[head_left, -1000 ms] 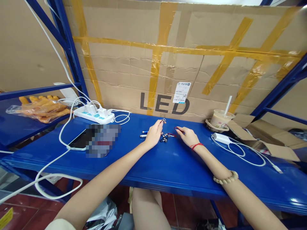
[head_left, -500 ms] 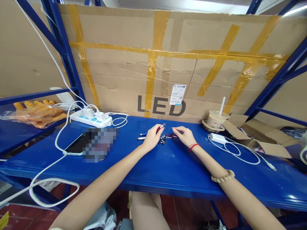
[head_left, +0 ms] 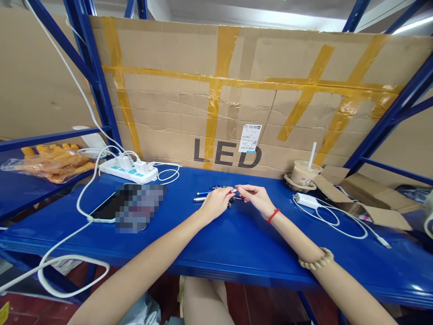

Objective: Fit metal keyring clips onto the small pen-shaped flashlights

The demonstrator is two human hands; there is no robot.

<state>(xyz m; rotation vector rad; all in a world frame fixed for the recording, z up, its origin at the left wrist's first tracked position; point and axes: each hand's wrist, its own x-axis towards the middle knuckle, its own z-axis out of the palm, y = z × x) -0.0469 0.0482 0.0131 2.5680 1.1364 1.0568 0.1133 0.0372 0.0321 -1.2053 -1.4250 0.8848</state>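
My left hand (head_left: 215, 203) is closed around a slim red metal tube (head_left: 231, 192) with a silver end, pen-like in shape. The fingers of my right hand (head_left: 256, 199) are pinched together right at that silver end. Whether they also hold a small separate part is hidden. Under and beside the hands lie several loose pieces: a blue pen-like tube (head_left: 203, 194), a silver tube (head_left: 198, 199) partly behind my left hand, and small dark metal bits (head_left: 230, 204).
On the blue table (head_left: 216, 243) stand a white power strip (head_left: 130, 170) and a phone (head_left: 104, 207) at left. To the right are a drink cup (head_left: 304, 174) with a straw, a white adapter (head_left: 307, 200) with cable, and an open cardboard box (head_left: 372, 194). A large carton (head_left: 169, 108) backs the table.
My two hands have come together: the right hand moved left, and its fingertips now meet the end of the red tube. The tube has tilted lower. The view has shifted slightly.
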